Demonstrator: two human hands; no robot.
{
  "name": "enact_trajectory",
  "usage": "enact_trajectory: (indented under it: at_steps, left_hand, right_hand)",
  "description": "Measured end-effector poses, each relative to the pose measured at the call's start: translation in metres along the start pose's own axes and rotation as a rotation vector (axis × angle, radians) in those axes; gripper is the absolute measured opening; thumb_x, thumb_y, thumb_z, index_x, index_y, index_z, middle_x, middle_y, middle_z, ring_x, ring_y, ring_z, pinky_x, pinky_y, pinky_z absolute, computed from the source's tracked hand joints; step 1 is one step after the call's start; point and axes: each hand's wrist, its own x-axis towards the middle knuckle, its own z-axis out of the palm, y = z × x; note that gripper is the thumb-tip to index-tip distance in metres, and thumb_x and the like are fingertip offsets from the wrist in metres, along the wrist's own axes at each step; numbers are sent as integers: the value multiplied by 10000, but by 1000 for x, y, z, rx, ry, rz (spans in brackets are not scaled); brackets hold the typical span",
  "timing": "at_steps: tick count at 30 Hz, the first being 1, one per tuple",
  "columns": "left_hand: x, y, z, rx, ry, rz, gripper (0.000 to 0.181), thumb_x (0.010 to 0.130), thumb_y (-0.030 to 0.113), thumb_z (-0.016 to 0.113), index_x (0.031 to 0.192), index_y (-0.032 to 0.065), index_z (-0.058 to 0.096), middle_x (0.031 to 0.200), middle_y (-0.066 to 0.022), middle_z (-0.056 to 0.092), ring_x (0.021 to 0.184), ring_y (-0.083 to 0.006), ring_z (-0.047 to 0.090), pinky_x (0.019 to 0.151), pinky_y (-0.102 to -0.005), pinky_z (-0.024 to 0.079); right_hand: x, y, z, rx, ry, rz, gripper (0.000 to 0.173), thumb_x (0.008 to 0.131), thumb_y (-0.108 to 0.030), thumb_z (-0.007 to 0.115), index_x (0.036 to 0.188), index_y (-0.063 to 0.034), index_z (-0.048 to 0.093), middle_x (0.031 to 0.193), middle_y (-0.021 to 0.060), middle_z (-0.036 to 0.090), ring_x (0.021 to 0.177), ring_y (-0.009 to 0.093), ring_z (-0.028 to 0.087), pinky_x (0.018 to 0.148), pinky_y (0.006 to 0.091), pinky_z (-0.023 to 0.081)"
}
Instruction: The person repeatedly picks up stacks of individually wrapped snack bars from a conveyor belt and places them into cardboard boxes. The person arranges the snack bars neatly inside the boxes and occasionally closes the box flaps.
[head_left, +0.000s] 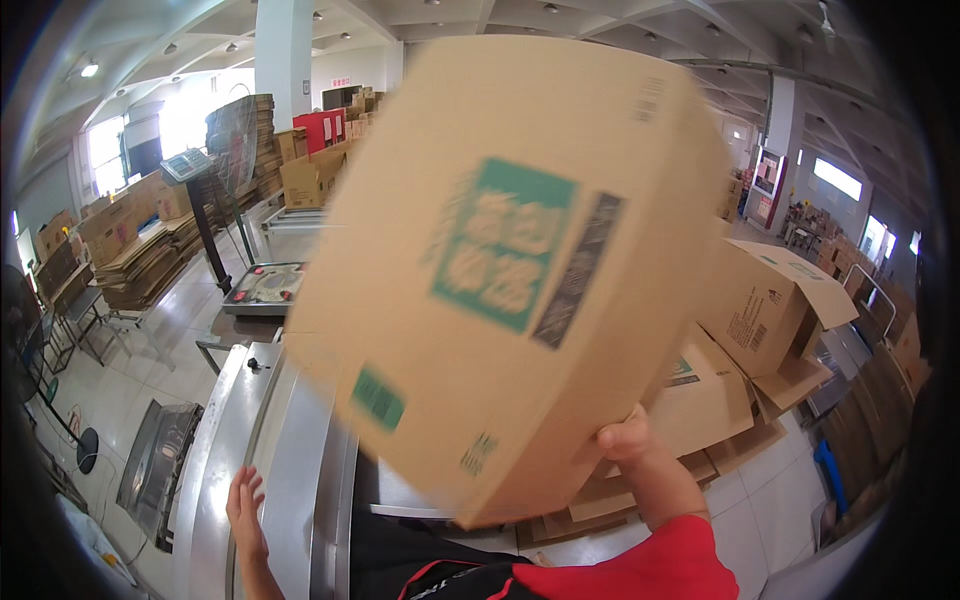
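A large cardboard carton with green and dark printing fills the middle of the view, tilted and slightly blurred. My right hand grips its lower right side, thumb showing and the other fingers hidden. My left hand holds nothing; its fingers are raised over the stainless-steel machine frame, apart from the carton. Behind my right forearm lies another printed carton. An open carton with its flaps out sits tilted against it.
A bench scale with a display on a post stands ahead to the left. Farther left are stacks of flattened cardboard. A metal panel lies on the tiled floor beside a round fan base. Flat cardboard lies low on the right.
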Motion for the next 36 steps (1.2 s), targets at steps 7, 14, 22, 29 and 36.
enact_trajectory:
  at_steps: [7, 14, 22, 29, 36]
  left_hand:
    - [72, -104, -32, -232, -219, 25, 442, 1050, 236, 571, 1409, -19, 546, 1380, -118, 617, 1254, -228, 585, 1037, -393, 486]
    - [48, -68, 11, -117, -311, -201, 410, 1036, 190, 581, 1384, -26, 563, 1341, -119, 639, 1220, -227, 604, 1022, -394, 499]
    - [67, 6, 66, 6, -345, -125, 376, 1020, 138, 591, 1355, -35, 583, 1296, -121, 664, 1181, -224, 627, 1004, -395, 513]
    - [111, -20, 154, 255, -421, -115, 448, 1029, 163, 579, 1408, -65, 510, 1315, -178, 651, 1238, -272, 601, 1058, -389, 463]
    - [82, -50, 230, 257, -454, -18, 581, 1020, 24, 532, 1570, 16, 344, 1498, -172, 533, 1414, -260, 479, 1157, -366, 369]
  right_hand:
    - [39, 52, 49, 185, -298, 500, 810, 762, -95, 846, 1476, 17, 482, 1396, 143, 616, 1284, 269, 589, 1081, 427, 460]
    - [27, 117, 54, 385, -273, 367, 752, 827, -79, 821, 1491, -17, 476, 1488, 105, 526, 1372, 244, 505, 1117, 417, 426]
    - [33, 155, -10, -375, 254, 204, 606, 1061, -481, 519, 1539, -112, 464, 1491, 75, 497, 1360, 233, 467, 1119, 421, 377]
    - [28, 330, -92, -192, 444, 606, 744, 1044, -690, 346, 1507, -128, 500, 1497, 95, 529, 1362, 250, 471, 1123, 445, 344]
    - [-2, 394, -165, -702, 619, 543, 808, 1046, -655, 362, 1380, 43, 595, 1383, 274, 590, 1274, 372, 591, 1063, 458, 437]
